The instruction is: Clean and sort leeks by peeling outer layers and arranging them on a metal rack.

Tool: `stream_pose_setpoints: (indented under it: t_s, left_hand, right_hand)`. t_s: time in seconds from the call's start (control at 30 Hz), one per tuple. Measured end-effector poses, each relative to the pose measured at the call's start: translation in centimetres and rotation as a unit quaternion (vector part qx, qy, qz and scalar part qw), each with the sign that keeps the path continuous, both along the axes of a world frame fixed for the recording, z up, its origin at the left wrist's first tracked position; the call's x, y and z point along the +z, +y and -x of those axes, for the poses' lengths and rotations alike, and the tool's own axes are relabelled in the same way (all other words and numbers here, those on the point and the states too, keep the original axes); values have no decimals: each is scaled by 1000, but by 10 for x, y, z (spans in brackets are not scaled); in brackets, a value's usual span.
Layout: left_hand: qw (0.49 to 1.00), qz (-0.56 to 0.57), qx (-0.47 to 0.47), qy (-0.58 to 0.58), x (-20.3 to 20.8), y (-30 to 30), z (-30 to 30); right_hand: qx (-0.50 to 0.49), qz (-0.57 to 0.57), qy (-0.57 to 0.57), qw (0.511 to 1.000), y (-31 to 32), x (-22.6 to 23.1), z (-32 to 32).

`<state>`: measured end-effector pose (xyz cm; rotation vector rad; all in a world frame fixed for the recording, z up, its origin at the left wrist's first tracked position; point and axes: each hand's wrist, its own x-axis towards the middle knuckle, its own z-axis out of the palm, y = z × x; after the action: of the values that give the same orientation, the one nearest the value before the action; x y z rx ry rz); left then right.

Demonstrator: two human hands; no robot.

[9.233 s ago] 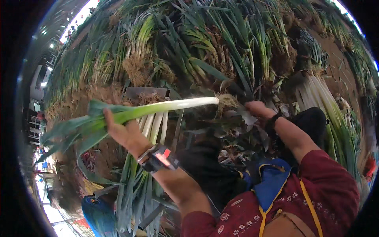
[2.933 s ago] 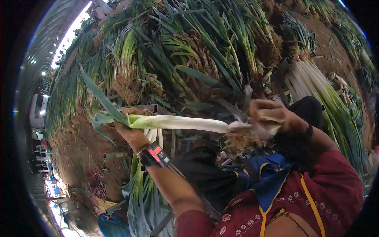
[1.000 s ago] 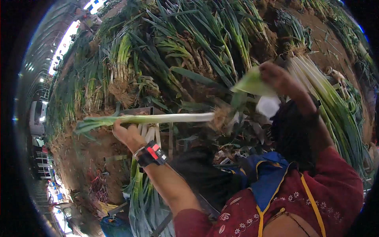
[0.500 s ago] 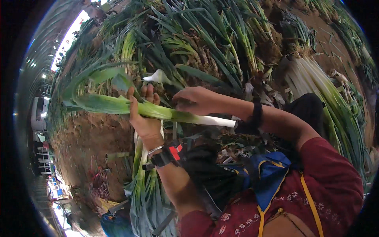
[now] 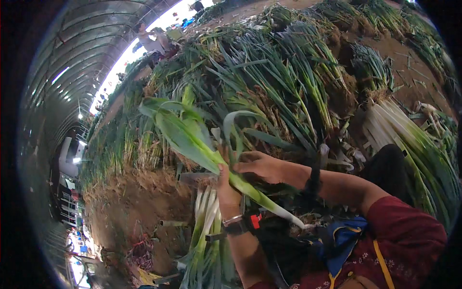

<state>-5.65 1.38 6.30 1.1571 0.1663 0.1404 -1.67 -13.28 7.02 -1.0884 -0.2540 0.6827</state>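
A long leek [image 5: 252,191] slants across in front of me, its broad green leaves up to the left and its white root end down to the right. My left hand [image 5: 226,180] is closed round the green part, thumb on top. At the leek's upper side, my right hand [image 5: 260,166] has its fingers bent and pinched on a loose outer leaf [image 5: 236,123], which curls over above them. The fingertips are partly hidden there. Below my left wrist lie several peeled leeks [image 5: 206,212] with white shafts.
Unpeeled leeks [image 5: 269,62] are heaped across the far side. A pile of clean leeks [image 5: 404,144] lies at the right. Bare soil [image 5: 130,202] and a reddish tangle of string [image 5: 140,251] are at left. Another person [image 5: 156,41] is far off at upper left.
The leek has swung from nearly level to a slant, leaf end up. My right hand has moved close beside my left, onto a loose leaf. The whole view has shifted too.
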Motion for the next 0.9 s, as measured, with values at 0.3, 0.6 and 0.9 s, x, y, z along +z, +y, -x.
stream_pose_setpoints:
  t_s: [0.3,0.6,0.9]
  left_hand:
    - [995,99,-15,22,-30,11,-20]
    - [1000,-1,-11,29,-14,-9,-5]
    - [997,64,-28,24,-17,-6,-24]
  right_hand:
    - [-110,-61,-116,985,-1,-47,8]
    - [-109,-61,-144,982,-38,-49,23]
    - [-157,28,-131,979,-129,-39,49]
